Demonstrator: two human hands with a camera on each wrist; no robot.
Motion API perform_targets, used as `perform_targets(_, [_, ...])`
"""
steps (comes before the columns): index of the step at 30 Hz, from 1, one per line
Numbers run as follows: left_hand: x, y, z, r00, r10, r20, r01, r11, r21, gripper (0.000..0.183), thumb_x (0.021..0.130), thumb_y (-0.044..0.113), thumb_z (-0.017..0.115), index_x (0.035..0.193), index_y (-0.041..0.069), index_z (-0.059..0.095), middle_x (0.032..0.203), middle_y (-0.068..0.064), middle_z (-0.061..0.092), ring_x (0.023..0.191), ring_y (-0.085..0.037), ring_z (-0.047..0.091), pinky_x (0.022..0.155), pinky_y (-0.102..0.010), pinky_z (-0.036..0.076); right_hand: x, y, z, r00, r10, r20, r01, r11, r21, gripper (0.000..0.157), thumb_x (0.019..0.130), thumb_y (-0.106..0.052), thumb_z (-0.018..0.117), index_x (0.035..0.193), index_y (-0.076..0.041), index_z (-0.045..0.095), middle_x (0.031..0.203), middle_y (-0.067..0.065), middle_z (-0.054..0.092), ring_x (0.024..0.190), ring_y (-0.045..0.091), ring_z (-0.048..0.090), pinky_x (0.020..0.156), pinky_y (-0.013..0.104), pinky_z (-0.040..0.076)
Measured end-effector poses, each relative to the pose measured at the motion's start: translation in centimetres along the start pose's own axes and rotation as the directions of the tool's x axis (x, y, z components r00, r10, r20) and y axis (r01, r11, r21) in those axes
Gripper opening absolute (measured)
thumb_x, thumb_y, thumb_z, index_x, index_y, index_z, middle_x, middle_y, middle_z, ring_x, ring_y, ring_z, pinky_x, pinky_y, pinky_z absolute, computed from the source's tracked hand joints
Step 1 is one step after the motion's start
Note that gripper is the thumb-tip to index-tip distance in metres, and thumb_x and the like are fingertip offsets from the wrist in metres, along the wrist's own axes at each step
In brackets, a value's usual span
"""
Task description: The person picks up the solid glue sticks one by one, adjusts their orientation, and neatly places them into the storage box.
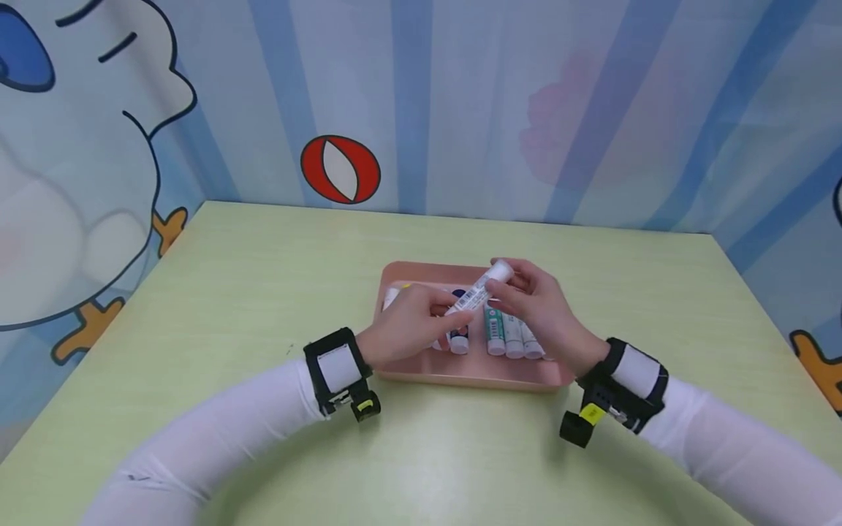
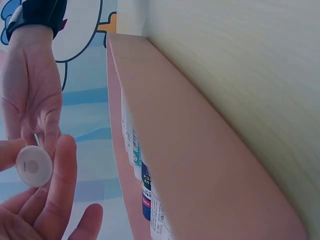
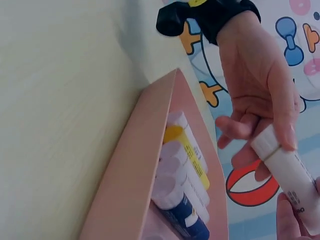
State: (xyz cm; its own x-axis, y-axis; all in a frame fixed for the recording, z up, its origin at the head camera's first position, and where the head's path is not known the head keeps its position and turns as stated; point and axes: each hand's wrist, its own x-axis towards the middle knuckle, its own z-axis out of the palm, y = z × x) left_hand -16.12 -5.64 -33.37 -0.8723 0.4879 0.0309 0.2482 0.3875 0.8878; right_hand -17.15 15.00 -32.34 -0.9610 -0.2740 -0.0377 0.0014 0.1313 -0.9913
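A white glue stick with a printed label is held tilted above the pink tray. My left hand pinches its lower end between thumb and fingers, seen closely in the right wrist view. At the upper end, my right hand holds the glue stick with thumb and fingers. The left wrist view shows the stick's round white end between the left fingers. Below the hands, more glue sticks lie side by side in the tray, among them a green-labelled one and a dark blue one.
A yellow-labelled glue stick lies among the white ones at the tray's left side. The tray rests on a pale yellow-green table. Behind the table hangs a cartoon-printed backdrop with blue stripes.
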Motion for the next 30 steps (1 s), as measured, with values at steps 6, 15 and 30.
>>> perform_targets(6, [0.0,-0.1,0.3,1.0,-0.018,0.0,0.018,1.0,0.015,0.022,0.094,0.026,0.065,0.108,0.009,0.071,0.098,-0.005,0.068,0.066,-0.017,0.063,0.058,-0.029,0.051,0.1,0.1,0.5,0.999,-0.048,0.001,0.048,0.997,-0.056,0.052,0.099,-0.01,0.055,0.147,-0.002,0.037,0.131,0.025,0.05,0.116,0.034,0.055,0.089,0.031,0.051])
perform_targets(15, [0.1,-0.8,-1.5,0.998,0.028,-0.049,-0.013,0.956,0.292,0.025,0.091,0.037,0.068,0.103,0.016,0.074,0.081,0.003,0.068,0.074,-0.015,0.059,0.059,-0.028,0.05,1.5,-0.5,0.0,0.997,-0.074,-0.005,0.072,0.981,-0.18,0.051,0.096,-0.01,0.061,0.139,0.003,0.035,0.116,0.024,0.06,0.094,0.023,0.064,0.087,0.041,0.052])
perform_targets(30, [-0.4,-4.3,-8.1,0.916,-0.324,-0.238,0.402,0.734,0.548,0.052,0.095,0.033,0.062,0.136,0.002,0.051,0.095,-0.013,0.065,0.076,-0.023,0.059,0.064,-0.03,0.05,4.3,-0.2,-2.1,0.995,0.097,0.033,-0.067,0.857,-0.511,0.05,0.097,-0.019,0.062,0.133,0.003,0.036,0.103,0.02,0.053,0.084,0.031,0.062,0.081,0.044,0.053])
